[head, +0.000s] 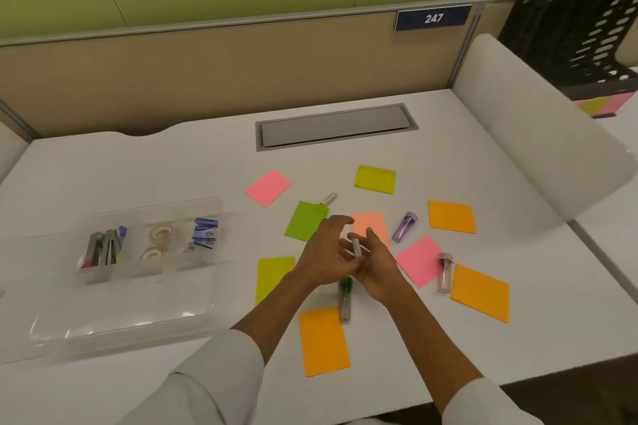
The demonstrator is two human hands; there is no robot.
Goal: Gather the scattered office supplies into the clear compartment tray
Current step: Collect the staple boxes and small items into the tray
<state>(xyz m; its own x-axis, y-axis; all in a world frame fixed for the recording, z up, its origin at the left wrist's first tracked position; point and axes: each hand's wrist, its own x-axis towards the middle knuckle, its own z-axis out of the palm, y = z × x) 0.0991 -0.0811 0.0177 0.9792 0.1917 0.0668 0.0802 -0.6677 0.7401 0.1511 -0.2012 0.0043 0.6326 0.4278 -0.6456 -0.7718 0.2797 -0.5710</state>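
Observation:
My two hands meet over the middle of the desk. My right hand (374, 264) pinches a small clear tube (355, 246), held nearly upright, and my left hand (324, 252) touches it with fingers partly spread. Under my hands a green-capped tube (345, 300) lies flat. A purple tube (404, 227), a pink tube (445, 272) and a clear tube (328, 198) lie among scattered sticky notes, such as the orange note (322, 342) and the pink note (268, 187). The clear compartment tray (145, 321) stands at the left, holding staplers, tape rolls and staple boxes.
A grey cable hatch (336, 127) is set into the desk behind the notes. A white curved divider (538, 134) bounds the desk on the right, with a black file rack (587, 38) beyond it. A beige partition runs along the back.

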